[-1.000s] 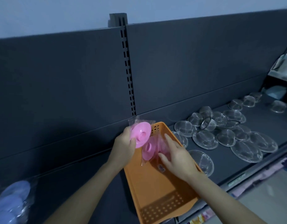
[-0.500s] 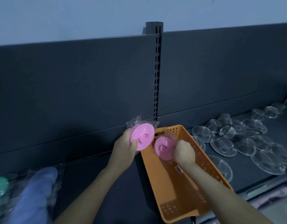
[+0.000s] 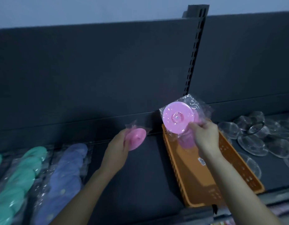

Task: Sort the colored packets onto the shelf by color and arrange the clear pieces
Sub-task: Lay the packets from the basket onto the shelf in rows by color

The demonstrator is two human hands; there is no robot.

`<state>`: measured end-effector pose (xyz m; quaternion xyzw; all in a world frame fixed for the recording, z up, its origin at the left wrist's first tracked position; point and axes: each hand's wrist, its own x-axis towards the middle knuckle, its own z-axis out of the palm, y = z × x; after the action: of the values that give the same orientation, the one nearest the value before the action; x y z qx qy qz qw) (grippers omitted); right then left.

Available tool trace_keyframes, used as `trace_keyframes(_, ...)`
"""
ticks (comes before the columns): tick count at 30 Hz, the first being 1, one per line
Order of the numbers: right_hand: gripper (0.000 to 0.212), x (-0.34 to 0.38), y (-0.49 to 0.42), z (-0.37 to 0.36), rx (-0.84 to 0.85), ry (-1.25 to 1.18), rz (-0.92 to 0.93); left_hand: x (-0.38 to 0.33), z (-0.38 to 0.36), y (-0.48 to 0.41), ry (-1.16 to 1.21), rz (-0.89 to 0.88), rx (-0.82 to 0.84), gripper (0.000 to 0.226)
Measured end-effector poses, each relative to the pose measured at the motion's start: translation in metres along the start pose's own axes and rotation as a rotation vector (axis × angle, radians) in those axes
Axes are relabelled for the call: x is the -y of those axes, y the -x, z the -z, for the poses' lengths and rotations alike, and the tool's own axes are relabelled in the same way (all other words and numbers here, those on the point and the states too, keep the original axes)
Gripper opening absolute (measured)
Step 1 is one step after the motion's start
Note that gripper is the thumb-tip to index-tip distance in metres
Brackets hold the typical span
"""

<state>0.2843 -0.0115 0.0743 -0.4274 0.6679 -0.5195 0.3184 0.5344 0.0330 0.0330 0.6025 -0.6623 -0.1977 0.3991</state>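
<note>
Pink plastic disc in a crinkled clear wrapper [image 3: 177, 119] is held above the far end of the orange perforated plastic basket [image 3: 189, 176]. The right hand [image 3: 205, 138] pinches it at its lower edge between thumb and curled fingers. Just under that hand a second pink shape in wrapping [image 3: 186, 141] hangs over the basket's far end. It may be caught in the same pinch, but the blur makes this hard to tell.

Left of the basket, the left hand [image 3: 117, 146] grips another wrapped pink disc [image 3: 137, 138], fingers curled round its near side, above the dark grey shelf board [image 3: 148, 176]. Further left of the basket a row of wrapped lilac-blue packets [image 3: 65, 172] lies on the board, with a row of wrapped green packets [image 3: 21, 176] beyond it.

Right of the basket, clear plastic bowls and dishes [image 3: 254, 143] lie in a loose overlapping cluster, the nearest just beside the basket's wall. Behind the basket's far end rises a slotted dark metal upright [image 3: 194, 54].
</note>
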Motion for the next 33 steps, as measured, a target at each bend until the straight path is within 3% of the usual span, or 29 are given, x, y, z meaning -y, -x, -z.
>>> trace_keyframes(3, 0.012, 0.005, 0.035, -0.025, 0.092, -0.098, -0.001, 0.028, 0.006, 0.014, -0.184, -0.01, 0.01, 0.033)
trace_keyframes(8, 0.013, -0.026, 0.081, -0.071, 0.177, -0.189, -0.203, 0.061, 0.006, 0.05, -0.398, -0.078, 0.124, 0.051)
trace_keyframes(11, 0.015, -0.044, 0.101, -0.084, 0.151, -0.08, -0.165, 0.077, 0.006, 0.068, -0.314, -0.086, 0.143, 0.068)
trace_keyframes(15, 0.029, -0.053, 0.109, -0.081, 0.074, 0.081, -0.009, 0.082, 0.008, 0.087, -0.192, 0.077, 0.219, 0.078)
trace_keyframes(19, 0.025, -0.053, 0.108, -0.081, 0.069, 0.246, 0.097, 0.082, 0.011, 0.092, -0.141, 0.196, 0.222, 0.096)
trace_keyframes(23, 0.025, -0.056, 0.111, -0.083, 0.05, 0.306, 0.126, 0.083, 0.017, 0.092, -0.156, 0.213, 0.155, 0.086)
trace_keyframes(29, 0.019, -0.052, 0.115, -0.082, 0.08, 0.372, 0.146, 0.079, 0.015, 0.092, -0.283, 0.261, 0.318, 0.089)
trace_keyframes(33, 0.015, -0.049, 0.116, -0.08, 0.145, 0.396, 0.075, 0.082, 0.017, 0.088, -0.286, 0.217, 0.272, 0.065)
